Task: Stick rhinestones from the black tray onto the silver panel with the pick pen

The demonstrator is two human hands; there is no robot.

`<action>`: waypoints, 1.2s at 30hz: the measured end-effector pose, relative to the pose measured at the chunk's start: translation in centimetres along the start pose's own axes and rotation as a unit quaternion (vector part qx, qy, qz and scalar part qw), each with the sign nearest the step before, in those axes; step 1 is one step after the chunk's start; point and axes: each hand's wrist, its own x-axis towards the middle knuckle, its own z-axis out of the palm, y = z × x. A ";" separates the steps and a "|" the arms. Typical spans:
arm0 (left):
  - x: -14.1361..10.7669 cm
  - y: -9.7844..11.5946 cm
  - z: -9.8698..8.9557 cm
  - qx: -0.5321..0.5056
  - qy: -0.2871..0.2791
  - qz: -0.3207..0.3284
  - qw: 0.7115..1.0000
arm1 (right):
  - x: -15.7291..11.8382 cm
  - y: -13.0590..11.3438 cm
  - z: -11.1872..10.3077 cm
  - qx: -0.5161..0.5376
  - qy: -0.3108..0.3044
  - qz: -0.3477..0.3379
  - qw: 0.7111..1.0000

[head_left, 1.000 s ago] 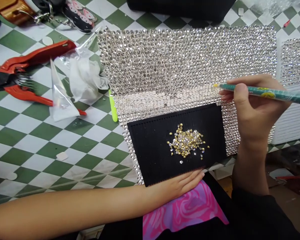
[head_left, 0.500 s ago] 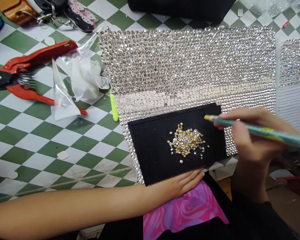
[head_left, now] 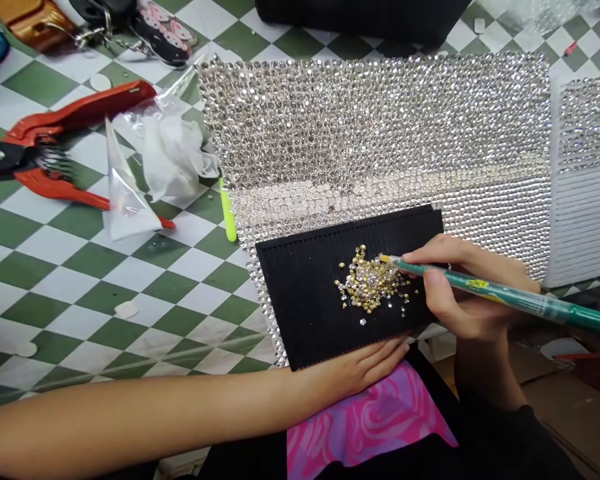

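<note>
The right hand (head_left: pixel 480 317) pinched a slim pen (head_left: pixel 555 309) at faceted stones (head_left: pixel 373 283). The left hand (head_left: pixel 357 370) lay outstretched along the ridged tray (head_left: pixel 310 300).

Soft light falls on the checked tablecloth (head_left: pixel 186 288). The sparkly sheet (head_left: pixel 380 120) shines with tiny bright dots. The bottom right corner is dark, so it's hard to tell what's there. Plastic (head_left: pixel 543 15) up top looks blurry.

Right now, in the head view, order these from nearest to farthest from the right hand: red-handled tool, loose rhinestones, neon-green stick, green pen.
1. Green pen: held in the right hand.
2. Loose rhinestones: on the black tray, left of the hand.
3. Neon-green stick: farther left, at the glittering sheet edge.
4. Red-handled tool: far left, on the tabletop.
</note>
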 end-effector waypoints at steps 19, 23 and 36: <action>0.1 -0.3 -0.5 -0.007 -0.019 -0.003 1.000 | 0.2 0.5 0.3 0.011 0.042 0.024 0.999; 0.0 -0.2 -0.4 0.003 -0.021 -0.001 1.000 | 0.2 0.5 0.6 0.030 0.025 0.017 0.999; 0.0 0.0 -0.1 -0.020 -0.003 -0.012 1.000 | 0.5 0.4 0.3 0.009 0.043 0.018 0.999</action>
